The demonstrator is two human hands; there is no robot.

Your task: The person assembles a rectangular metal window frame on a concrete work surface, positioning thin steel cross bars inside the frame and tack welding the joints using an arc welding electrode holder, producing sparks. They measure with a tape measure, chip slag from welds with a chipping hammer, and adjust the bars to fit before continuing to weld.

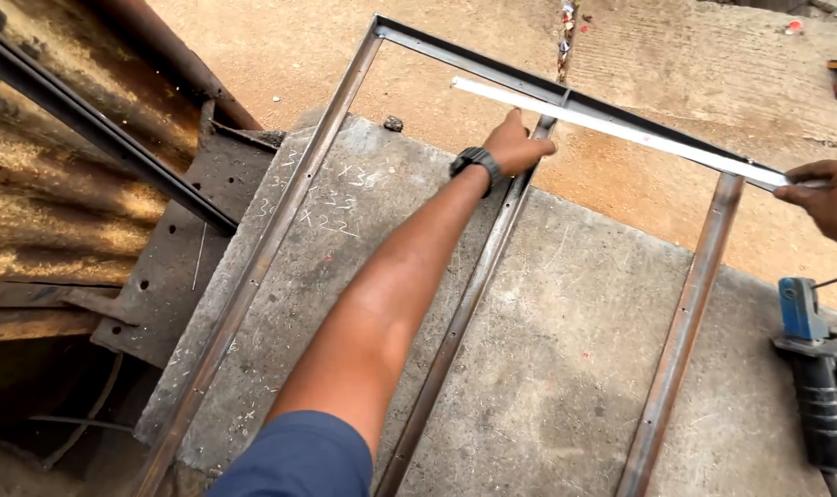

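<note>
A rusty steel frame [280, 221] of square tubes lies on a thick grey metal table [565, 359]. Along its far bar lies a long bright metal straightedge [621, 132]. My left hand [515, 145], with a black watch on the wrist, reaches out and presses the middle upright tube where it meets the far bar, just below the straightedge. My right hand [828, 198] grips the right end of the straightedge at the frame's far right part.
A blue and black angle grinder [814, 377] lies on the table at the right edge. Rusty corrugated sheets and a dark steel bar [96, 129] lie at the left. Beyond the table is bare orange-brown ground [492, 28] with small scraps.
</note>
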